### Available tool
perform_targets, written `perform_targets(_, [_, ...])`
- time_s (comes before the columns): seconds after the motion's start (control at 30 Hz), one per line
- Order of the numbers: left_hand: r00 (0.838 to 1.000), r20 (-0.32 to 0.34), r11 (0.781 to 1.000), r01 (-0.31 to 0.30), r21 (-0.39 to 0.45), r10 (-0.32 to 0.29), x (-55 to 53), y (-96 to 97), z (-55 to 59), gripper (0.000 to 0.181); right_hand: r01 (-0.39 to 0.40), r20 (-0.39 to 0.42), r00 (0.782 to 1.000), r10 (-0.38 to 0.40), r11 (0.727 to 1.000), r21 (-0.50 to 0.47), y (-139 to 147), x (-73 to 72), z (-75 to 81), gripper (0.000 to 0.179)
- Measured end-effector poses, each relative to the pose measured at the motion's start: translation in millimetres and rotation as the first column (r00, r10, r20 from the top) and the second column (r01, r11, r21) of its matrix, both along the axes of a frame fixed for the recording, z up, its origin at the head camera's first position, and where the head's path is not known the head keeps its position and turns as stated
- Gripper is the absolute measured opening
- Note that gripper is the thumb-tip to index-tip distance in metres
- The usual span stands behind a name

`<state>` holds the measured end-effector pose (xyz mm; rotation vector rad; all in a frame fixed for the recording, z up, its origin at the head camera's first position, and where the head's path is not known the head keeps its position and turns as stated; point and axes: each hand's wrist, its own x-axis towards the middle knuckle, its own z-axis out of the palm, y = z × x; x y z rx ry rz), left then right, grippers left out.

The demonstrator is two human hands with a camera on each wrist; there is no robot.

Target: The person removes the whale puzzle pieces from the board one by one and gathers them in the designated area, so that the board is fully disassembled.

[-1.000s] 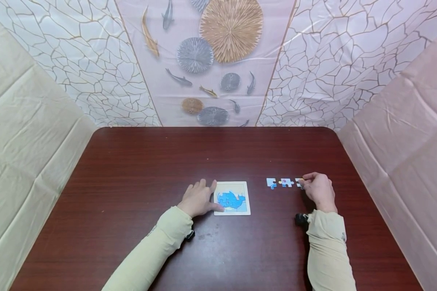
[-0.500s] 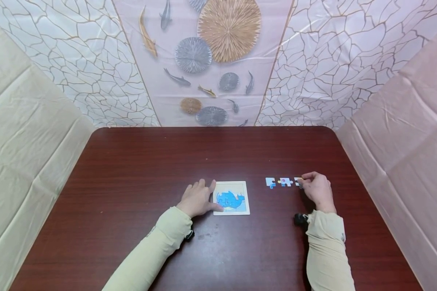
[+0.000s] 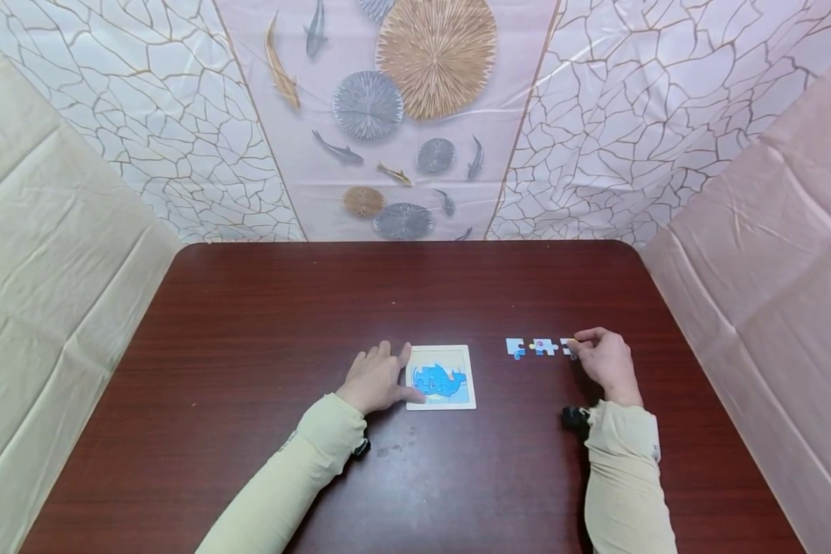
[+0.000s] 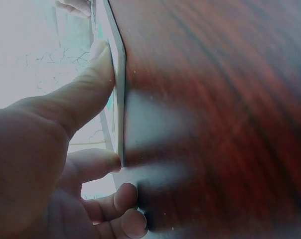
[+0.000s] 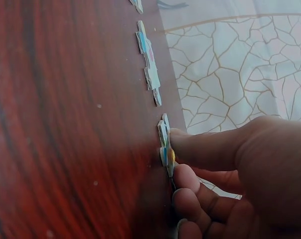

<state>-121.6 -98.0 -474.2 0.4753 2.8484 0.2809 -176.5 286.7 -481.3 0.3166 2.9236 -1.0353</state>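
My left hand (image 3: 372,381) rests at the left side of a square puzzle tray (image 3: 472,388) with a blue whale picture. In the left wrist view, the thumb (image 4: 93,82) lies over the tray's edge (image 4: 119,99) and the index fingertip touches its corner. The fingers are loosely spread. At the right, my right hand (image 3: 608,363) pinches a small jigsaw piece (image 5: 164,139) by its edge, between thumb and index finger. That piece lies at or just above the table; its right part is hidden by the fingers.
Left of the pinched piece, a jigsaw piece (image 3: 543,347) and another jigsaw piece (image 3: 515,348) lie in a row on the dark red-brown table (image 3: 305,300). A patterned cloth (image 3: 402,154) hangs behind the table, with pale cloth at both sides.
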Motion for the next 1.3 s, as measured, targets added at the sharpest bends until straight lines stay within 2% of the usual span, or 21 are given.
perform_targets(0.2, [1.000, 0.002, 1.000, 0.002, 0.006, -0.002, 0.3, -0.1, 0.7, 0.101, 0.011, -0.020, 1.000, -0.011, 1.000, 0.004, -1, 3.7, 4.7, 0.033])
perform_targets(0.37, [1.000, -0.005, 1.000, 0.002, 0.006, -0.002, -0.4, -0.9, -0.8, 0.101, 0.040, -0.078, 0.996, -0.038, 0.999, 0.022, -15, 6.2, 10.6, 0.031])
perform_targets(0.47, [1.000, -0.019, 1.000, 0.000, 0.011, 0.000, -0.6, -1.3, -1.8, 0.101, 0.024, -0.130, 0.991, -0.020, 0.999, 0.032, -29, 5.4, 14.5, 0.027])
perform_targets(0.7, [1.000, -0.029, 1.000, 0.000, 0.015, 0.001, -0.4, -0.8, -3.2, 0.101, -0.119, -0.200, 0.973, 0.119, 0.993, 0.010, -72, 4.3, 20.8, 0.021])
perform_targets(0.87, [1.000, -0.025, 1.000, -0.003, 0.020, 0.004, 0.1, -0.3, -3.1, 0.101, -0.235, -0.181, 0.956, 0.232, 0.972, 0.005, -105, 8.2, 22.0, 0.020])
perform_targets(1.07, [1.000, -0.018, 1.000, -0.008, 0.014, 0.008, -0.4, -0.1, -1.9, 0.101, -0.372, -0.126, 0.920, 0.370, 0.928, 0.013, -143, 17.6, 22.5, 0.021])
perform_targets(1.3, [1.000, -0.023, 1.000, -0.010, 0.012, 0.010, -1.3, -0.2, -2.6, 0.100, -0.499, -0.079, 0.864, 0.496, 0.867, -0.012, -177, 27.0, 18.3, 0.023])
